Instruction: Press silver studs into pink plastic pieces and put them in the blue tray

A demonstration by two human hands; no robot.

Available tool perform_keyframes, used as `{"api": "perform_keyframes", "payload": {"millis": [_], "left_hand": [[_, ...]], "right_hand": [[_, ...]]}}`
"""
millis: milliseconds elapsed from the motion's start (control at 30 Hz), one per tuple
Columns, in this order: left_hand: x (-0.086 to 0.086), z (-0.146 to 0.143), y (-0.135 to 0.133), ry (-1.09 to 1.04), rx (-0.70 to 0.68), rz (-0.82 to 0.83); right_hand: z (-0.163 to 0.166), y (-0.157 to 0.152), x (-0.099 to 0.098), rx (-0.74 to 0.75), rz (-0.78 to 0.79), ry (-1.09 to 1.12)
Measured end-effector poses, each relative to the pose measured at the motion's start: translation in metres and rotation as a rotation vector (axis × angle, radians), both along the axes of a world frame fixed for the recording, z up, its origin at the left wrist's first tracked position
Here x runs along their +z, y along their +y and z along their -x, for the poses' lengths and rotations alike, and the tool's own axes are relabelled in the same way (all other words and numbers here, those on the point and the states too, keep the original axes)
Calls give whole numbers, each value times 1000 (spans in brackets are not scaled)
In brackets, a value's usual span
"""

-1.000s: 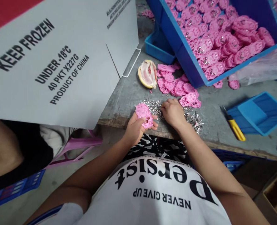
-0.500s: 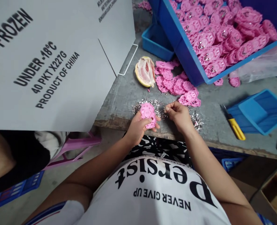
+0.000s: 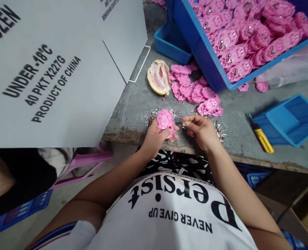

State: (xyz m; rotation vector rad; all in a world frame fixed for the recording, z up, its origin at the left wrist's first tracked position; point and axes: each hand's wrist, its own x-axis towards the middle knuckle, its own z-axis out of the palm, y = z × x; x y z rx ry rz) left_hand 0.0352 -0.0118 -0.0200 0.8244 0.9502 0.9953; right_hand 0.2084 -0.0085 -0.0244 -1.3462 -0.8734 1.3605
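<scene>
My left hand (image 3: pixel 154 138) grips a pink plastic piece (image 3: pixel 165 119) with a wavy outline, its thumb pressed on the lower part near a cut-out. To the right, my right hand (image 3: pixel 201 130) has thumb and forefinger pinched together; whatever they hold is too small to make out. Small shiny metal bits (image 3: pixel 151 116) lie scattered on the worktable around both hands. Just beyond them is a loose pile of similar pink pieces (image 3: pixel 192 91). Many more, with metal bits on them, fill a large blue bin (image 3: pixel 223 81).
Half a cut pomelo-like fruit (image 3: pixel 157 78) lies by the pile. A yellow-handled knife (image 3: pixel 263 140) rests against a small blue tray (image 3: pixel 297 121) at right; another blue tray (image 3: pixel 171 48) stands behind. A big white carton (image 3: pixel 91 104) covers the left side. Someone's leg shows beneath it.
The pink piece in my left hand has tilted slightly and moved up a little. My right hand has turned somewhat, its fingers still pinched over the metal bits. The view has shifted slightly.
</scene>
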Motion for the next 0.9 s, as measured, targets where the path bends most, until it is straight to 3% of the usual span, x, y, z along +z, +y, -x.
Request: {"api": "perform_keyframes", "payload": {"millis": [167, 300, 400, 500, 700, 900], "left_hand": [[2, -4, -4, 28, -11, -9], [-3, -2, -10, 50, -40, 13], [-6, -1, -13, 54, -73, 12], [-5, -4, -15, 46, -89, 16], [1, -11, -18, 46, -119, 18], [3, -15, -21, 53, -130, 14]], "right_hand": [[-6, -4, -6, 75, -116, -322], [-33, -10, -3, 87, -229, -861], [-52, -17, -1, 81, -157, -1306], [-55, -23, -4, 145, -124, -1498], [-51, -27, -12, 75, -197, -1482], [-60, -31, -9, -155, -188, -977]]}}
